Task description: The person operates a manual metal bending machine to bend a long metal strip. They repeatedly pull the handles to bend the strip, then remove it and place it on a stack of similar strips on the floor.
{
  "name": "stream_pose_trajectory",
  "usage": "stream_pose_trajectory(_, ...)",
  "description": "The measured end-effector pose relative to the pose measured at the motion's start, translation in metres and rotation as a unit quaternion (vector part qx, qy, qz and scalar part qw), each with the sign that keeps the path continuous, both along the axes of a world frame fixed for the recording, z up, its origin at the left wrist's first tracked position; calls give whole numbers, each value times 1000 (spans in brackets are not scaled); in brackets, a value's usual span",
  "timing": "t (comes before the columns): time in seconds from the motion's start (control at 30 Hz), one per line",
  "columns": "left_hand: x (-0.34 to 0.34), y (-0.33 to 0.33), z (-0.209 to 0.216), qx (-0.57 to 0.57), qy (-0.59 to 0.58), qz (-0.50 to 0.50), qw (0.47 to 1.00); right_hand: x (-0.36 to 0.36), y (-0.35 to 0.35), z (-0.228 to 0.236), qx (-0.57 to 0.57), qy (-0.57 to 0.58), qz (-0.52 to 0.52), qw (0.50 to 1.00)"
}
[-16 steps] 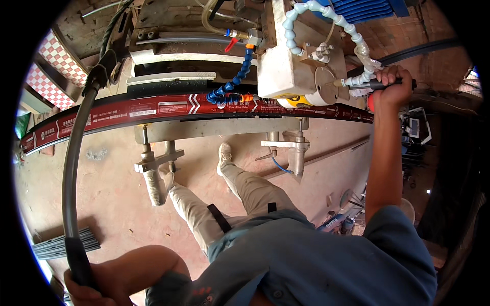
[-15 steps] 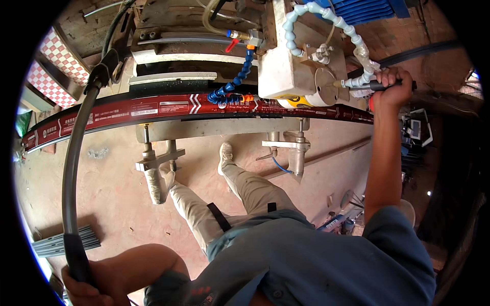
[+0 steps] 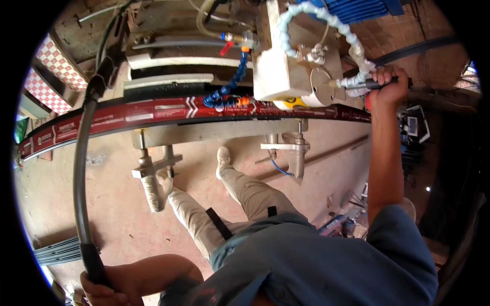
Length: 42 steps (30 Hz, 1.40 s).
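Note:
My left hand (image 3: 115,288), at the lower left, is wrapped round the black grip of a long metal lever (image 3: 80,168) that rises to a joint on the machine. Far to the right my right hand (image 3: 392,87) is closed on a black handle (image 3: 374,83) beside the round flange (image 3: 320,85) of a white machine head (image 3: 270,76). Under that head lies a long profile (image 3: 163,113) with red printed film on its face. A blue jointed hose (image 3: 238,79) bends down to it. A pale jointed hose (image 3: 352,43) loops above the flange and right hand.
Two clamp cylinders, one on the left (image 3: 150,189) and one on the right (image 3: 298,160), hang below the machine's front edge. Dark strips (image 3: 58,251) lie stacked on the floor at left. A blue tool (image 3: 334,224) and other gear stand at right. Red-and-white checkered panels (image 3: 61,64) lean at upper left.
My left hand and the lever's lower end have swung slightly to the right. The view has shifted a little. My right hand keeps its hold on the handle.

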State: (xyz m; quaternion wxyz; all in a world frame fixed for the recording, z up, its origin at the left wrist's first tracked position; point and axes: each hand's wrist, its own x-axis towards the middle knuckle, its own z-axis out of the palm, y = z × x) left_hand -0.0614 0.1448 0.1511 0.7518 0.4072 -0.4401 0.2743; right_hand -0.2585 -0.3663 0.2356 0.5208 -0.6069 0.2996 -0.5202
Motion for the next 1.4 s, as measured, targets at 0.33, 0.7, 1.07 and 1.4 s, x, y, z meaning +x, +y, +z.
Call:
stream_pose_trajectory(0.33, -5, 13, -16, -39, 46, 78, 995, -7, -7, 1, 4, 19, 62, 998)
stream_pose_trajectory(0.7, -5, 8, -13, -24, 32, 27, 999, 13, 22, 7, 62, 27, -73, 995)
stream_pose_trajectory(1.07, -3, 10, -17, 4, 16, -14, 1000, -2, 6, -5, -21, 38, 22, 999)
stream_pose_trajectory(1.4, -28, 32, -95, -77, 51, 68, 993, 4, -5, -19, -64, 51, -57, 995)
